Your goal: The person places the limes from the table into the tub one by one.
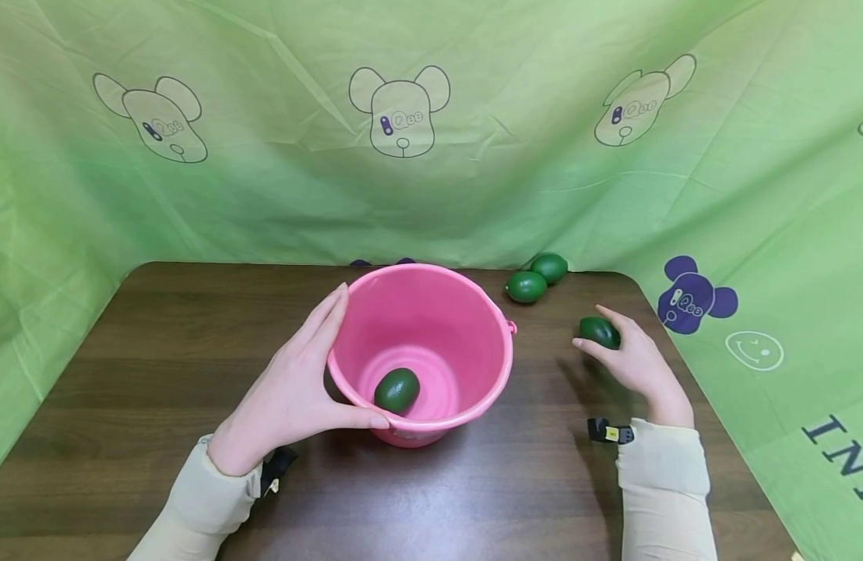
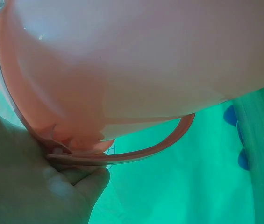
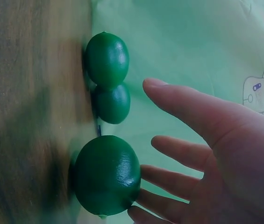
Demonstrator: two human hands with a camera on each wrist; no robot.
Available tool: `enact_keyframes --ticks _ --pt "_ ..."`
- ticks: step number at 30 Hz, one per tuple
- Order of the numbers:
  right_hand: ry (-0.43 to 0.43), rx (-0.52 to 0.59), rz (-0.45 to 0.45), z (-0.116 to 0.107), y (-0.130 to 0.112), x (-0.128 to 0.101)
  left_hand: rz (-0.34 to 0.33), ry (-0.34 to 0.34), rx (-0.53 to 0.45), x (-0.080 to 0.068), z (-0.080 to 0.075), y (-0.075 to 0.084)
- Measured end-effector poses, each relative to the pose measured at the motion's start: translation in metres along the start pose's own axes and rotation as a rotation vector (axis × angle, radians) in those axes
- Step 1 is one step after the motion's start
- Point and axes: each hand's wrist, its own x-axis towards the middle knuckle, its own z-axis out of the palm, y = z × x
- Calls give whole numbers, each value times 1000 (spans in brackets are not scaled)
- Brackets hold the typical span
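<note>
A pink bucket stands on the table with one dark green lime at its bottom. My left hand holds the bucket's left side, thumb along the front rim and fingers spread up the outside. In the left wrist view the bucket's handle hangs down beside that hand. On the right, my right hand is spread over another lime, thumb and fingers on either side. The right wrist view shows this lime on the table, the fingers fairly straight and the thumb apart from it.
Two more limes lie side by side near the table's back edge, right of the bucket. A green printed cloth hangs behind the brown wooden table and along its sides.
</note>
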Motion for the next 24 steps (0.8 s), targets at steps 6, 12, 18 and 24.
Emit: enact_keyframes --ticks 6,12,18,24 --pt "-18 -5 14 2 5 2 1 -1 -6 0 0 0" --pt "18 1 8 7 14 5 3 0 -1 0 0 0" --pt "58 -10 1 11 22 8 8 1 5 0 0 0" --pt "125 -13 -6 14 31 8 10 -1 7 0 0 0"
